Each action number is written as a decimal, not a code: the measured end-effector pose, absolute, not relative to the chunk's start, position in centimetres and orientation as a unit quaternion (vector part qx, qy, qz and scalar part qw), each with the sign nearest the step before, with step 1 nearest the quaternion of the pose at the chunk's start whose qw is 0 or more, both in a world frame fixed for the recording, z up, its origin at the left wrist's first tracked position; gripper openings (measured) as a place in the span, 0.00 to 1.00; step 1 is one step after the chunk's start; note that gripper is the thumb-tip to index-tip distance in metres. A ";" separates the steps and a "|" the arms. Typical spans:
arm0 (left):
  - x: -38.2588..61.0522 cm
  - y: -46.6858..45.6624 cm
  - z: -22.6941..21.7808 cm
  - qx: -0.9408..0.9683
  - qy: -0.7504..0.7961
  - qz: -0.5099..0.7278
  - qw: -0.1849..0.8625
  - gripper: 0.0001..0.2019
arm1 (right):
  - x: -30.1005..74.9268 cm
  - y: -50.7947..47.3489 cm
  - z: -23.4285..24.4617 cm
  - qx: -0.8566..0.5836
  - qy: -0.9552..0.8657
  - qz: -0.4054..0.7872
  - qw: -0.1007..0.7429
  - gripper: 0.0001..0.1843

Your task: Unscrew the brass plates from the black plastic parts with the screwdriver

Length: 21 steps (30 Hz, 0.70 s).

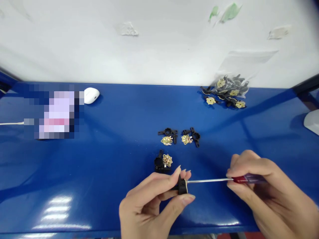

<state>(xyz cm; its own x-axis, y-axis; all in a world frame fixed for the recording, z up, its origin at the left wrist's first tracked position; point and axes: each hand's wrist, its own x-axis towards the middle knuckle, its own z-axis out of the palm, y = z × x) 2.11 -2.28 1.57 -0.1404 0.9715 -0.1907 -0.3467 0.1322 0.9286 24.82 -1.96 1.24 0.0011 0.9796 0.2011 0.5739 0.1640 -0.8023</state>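
Note:
Between the thumb and fingers of my left hand (154, 202) is a small black plastic part (182, 186) with a pale rim on its right face. My right hand (269, 189) is closed around the dark red and purple handle of a screwdriver (240, 179). The metal shaft runs left, and its tip meets the right face of the black part. Just beyond my left hand lie a black plastic ring piece (158, 161) and a brass-coloured disc (167, 160). Farther back are two more such discs (166, 140) with black pieces (195, 136) beside them.
A clear plastic bag (234, 84) with several black and brass parts lies at the back right, some parts outside it. A white rounded case (91, 95) and a blurred-out phone-like object (58, 113) are on the blue table (112, 126) at left. A white wall stands behind.

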 end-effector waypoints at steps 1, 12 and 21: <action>2.0 -2.3 1.6 0.325 0.488 0.569 0.577 0.23 | 24.7 -2.1 1.2 -0.594 -0.656 0.244 0.397 0.04; 1.7 -2.3 1.4 0.333 0.485 0.565 0.579 0.24 | 25.3 -2.8 0.5 -0.619 -0.648 0.214 0.388 0.06; 1.3 -2.2 1.4 0.350 0.490 0.546 0.582 0.24 | 24.6 -1.6 1.5 -0.615 -0.669 0.178 0.378 0.11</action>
<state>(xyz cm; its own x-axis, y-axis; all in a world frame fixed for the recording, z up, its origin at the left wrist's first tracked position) 1.30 -2.19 1.40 -0.0780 0.9789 -0.1887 -0.2936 0.1584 0.9427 24.61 -1.64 1.53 0.0422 0.9574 0.2858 0.6877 0.1797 -0.7034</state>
